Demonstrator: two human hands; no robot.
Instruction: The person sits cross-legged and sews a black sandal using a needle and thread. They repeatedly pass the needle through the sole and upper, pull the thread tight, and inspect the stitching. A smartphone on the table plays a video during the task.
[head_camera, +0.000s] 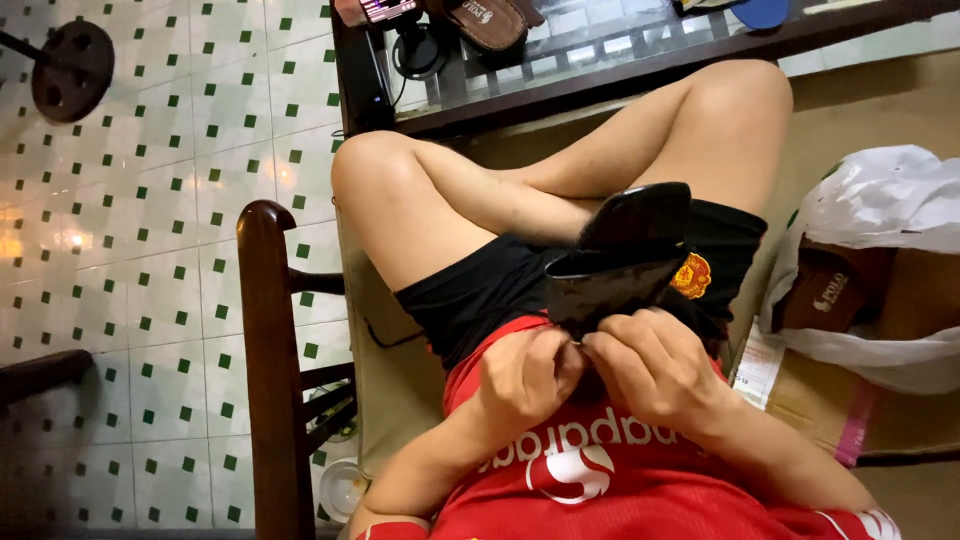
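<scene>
The glossy black shoe (622, 255) rests on the lap, long axis running up and away from both hands, its near end pinched between left hand (525, 375) and right hand (655, 365), wooden chair arm (270, 360) left of them.

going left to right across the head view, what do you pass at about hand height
wooden armrest → left hand → right hand → cardboard box. Both hands pinch the near edge of the black shoe resting on the lap.
</scene>
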